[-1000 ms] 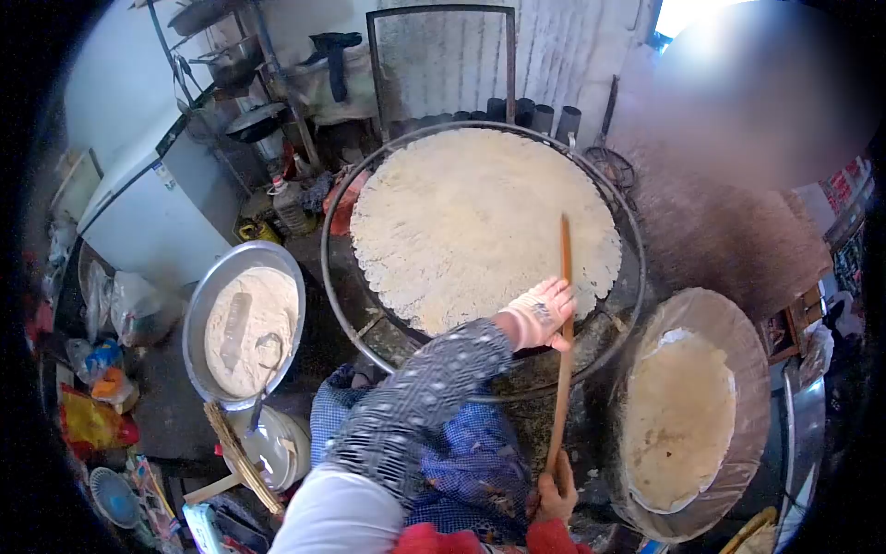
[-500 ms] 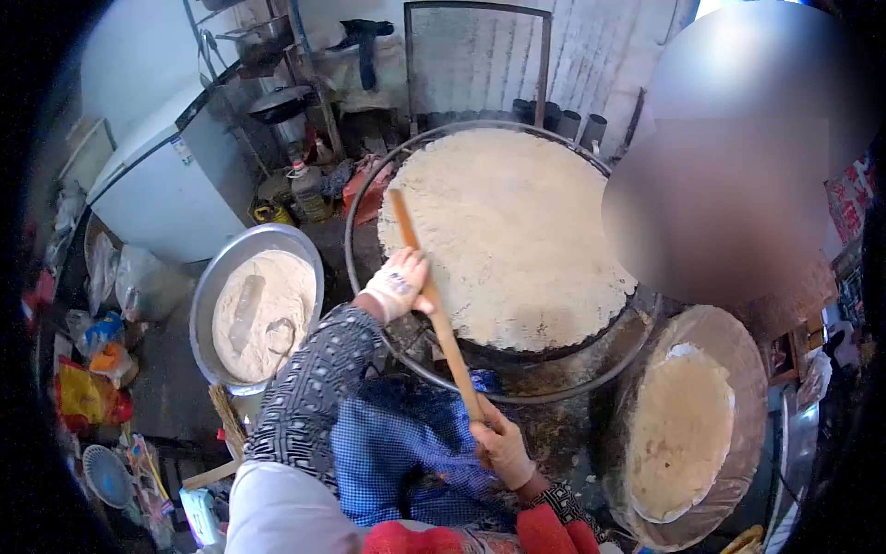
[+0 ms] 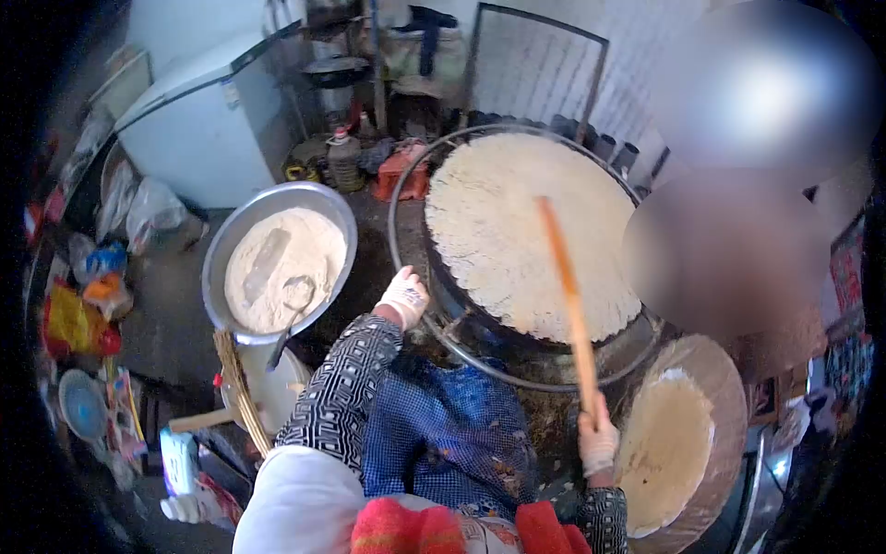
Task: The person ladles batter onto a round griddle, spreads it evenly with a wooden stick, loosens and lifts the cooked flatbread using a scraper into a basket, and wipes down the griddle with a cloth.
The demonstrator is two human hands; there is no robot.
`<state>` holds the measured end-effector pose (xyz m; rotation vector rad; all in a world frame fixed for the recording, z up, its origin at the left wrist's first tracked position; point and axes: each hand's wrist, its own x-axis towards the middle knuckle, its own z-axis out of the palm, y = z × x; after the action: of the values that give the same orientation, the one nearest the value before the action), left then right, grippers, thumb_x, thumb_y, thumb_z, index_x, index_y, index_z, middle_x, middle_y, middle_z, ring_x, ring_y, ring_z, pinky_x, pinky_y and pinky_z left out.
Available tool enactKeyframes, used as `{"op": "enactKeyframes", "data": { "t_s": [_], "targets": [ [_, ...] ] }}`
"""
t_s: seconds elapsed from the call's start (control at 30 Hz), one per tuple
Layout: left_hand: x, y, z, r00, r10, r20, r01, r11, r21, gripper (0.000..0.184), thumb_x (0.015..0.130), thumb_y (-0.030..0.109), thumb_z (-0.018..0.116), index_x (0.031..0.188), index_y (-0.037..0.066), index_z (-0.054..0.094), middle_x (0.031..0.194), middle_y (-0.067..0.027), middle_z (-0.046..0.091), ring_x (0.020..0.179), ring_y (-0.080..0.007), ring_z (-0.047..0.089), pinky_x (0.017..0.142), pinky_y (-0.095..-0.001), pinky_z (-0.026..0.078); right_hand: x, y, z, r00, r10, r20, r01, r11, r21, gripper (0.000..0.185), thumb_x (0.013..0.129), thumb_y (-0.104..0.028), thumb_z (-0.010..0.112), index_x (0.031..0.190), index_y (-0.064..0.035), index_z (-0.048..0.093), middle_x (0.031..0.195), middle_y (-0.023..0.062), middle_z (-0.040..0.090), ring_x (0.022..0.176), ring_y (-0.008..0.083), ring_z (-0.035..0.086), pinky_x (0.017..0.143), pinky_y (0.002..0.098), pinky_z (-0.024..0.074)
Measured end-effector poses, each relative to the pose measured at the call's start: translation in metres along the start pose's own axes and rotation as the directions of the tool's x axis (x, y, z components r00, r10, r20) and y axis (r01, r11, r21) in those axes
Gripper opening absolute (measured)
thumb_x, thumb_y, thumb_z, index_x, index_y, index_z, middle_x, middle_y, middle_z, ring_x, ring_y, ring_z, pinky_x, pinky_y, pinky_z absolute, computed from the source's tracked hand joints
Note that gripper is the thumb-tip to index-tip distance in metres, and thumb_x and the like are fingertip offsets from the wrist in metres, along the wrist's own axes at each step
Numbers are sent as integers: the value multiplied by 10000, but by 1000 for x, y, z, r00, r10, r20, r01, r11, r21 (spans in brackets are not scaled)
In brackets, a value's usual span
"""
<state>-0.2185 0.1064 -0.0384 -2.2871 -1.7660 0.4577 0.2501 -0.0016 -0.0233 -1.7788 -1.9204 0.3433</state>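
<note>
My right hand (image 3: 598,438) is closed round the lower end of a long flat wooden stick (image 3: 570,300). The stick's upper part lies over a large round sheet of pale batter (image 3: 526,231) on a dark griddle. My left hand (image 3: 404,295), in a pale glove, is at the left front of the metal ring (image 3: 394,217) around the griddle, away from the stick; its fingers look curled, and whether they grip the ring is unclear. A metal basin (image 3: 214,268) of pale batter, with a ladle (image 3: 298,294) in it, stands to the left.
At the lower right is a wide lined basket (image 3: 729,406) with a round pale flatbread (image 3: 666,452). A white chest freezer (image 3: 198,129) stands at the back left. A capped plastic bottle (image 3: 343,164) is behind the basin. A blurred area covers the upper right.
My left hand has come off the stick and moved to the ring. My right hand has swung the stick rightward across the sheet. The view has shifted, moving the griddle rightward in frame.
</note>
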Motion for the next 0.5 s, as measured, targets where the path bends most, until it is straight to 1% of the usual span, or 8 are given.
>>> {"op": "enactKeyframes", "data": {
  "t_s": [0.07,0.13,0.2,0.27,0.33,0.37,0.43,0.5],
  "targets": [
    [0,14,-7,996,-4,89,6,1000,-23,174,828,187,612,905,132,758,941,-43,724,1023,-218,619,932,-393,378,-4,48,-9,975,-80,-209,94,994,61,510,916,-143,629,1408,-150,494,890,94,695,612,245,611,628,390,528],
    [-11,34,-25,995,33,96,-19,990,-141,143,810,224,643,826,147,763,845,-43,727,871,-225,666,815,-390,412,-7,94,-2,969,105,-224,1,903,430,506,941,-164,611,1426,-134,473,836,18,639,495,155,517,474,320,456],
    [-12,73,-23,995,-40,89,58,975,-214,117,782,209,670,761,138,761,762,-52,711,792,-246,662,713,-405,428,-7,50,-13,921,389,32,-291,627,723,520,965,-264,602,1450,-170,440,733,-35,539,407,41,372,347,215,273],
    [-27,114,-46,1000,-31,1,30,972,-233,99,762,163,671,754,112,756,702,-31,684,693,-230,632,651,-426,429,-7,-1,0,947,271,174,-310,623,719,511,961,-232,586,1444,-132,453,825,-3,589,415,36,375,363,212,305],
    [-47,164,-74,979,-143,-147,85,935,-343,108,762,139,640,756,72,724,683,-37,665,712,-217,632,690,-394,432,-10,-31,19,951,36,308,-255,658,709,504,955,-258,591,1421,-101,482,848,21,631,421,45,394,372,225,330],
    [-46,185,-76,985,-67,-159,-28,849,-528,191,774,150,623,913,48,705,816,-103,682,835,-272,648,854,-412,458,-10,-85,7,927,-42,374,-224,738,637,495,910,-202,660,1371,-72,534,858,19,644,438,49,413,379,227,337],
    [-62,262,-23,845,-165,-508,-277,678,-681,562,856,349,561,1347,86,481,1354,-141,520,1350,-269,406,1202,-450,190,-14,-128,-1,767,-80,637,-397,721,568,461,835,-106,732,1274,-33,612,917,21,660,519,45,486,442,222,404],
    [-76,279,-2,855,-120,-504,-444,335,-831,551,843,397,549,1338,161,507,1361,-71,530,1336,-261,413,1168,-451,225,-15,-155,-5,681,-243,691,-261,801,539,439,772,-33,773,1195,-10,658,949,3,664,647,70,574,555,242,491]
  ]
}}
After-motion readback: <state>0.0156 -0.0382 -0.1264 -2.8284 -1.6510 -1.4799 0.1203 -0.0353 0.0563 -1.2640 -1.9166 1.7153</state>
